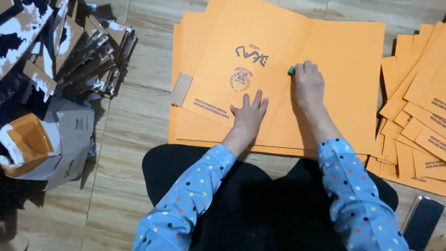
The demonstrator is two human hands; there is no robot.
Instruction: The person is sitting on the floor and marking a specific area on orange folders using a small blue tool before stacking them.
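The left hand (249,113) lies flat and open, fingers spread, palm pressing on the folded orange sheet (241,60) at its near edge. The right hand (307,86) is curled shut around a small teal object (291,70), only its tip showing past the knuckles, pressed against the sheet's fold line. Under both hands sits a stack of orange sheets (353,56). Right of the right hand lies a pile of folded orange pieces (418,116); far left of the left hand, cardboard scraps (69,46).
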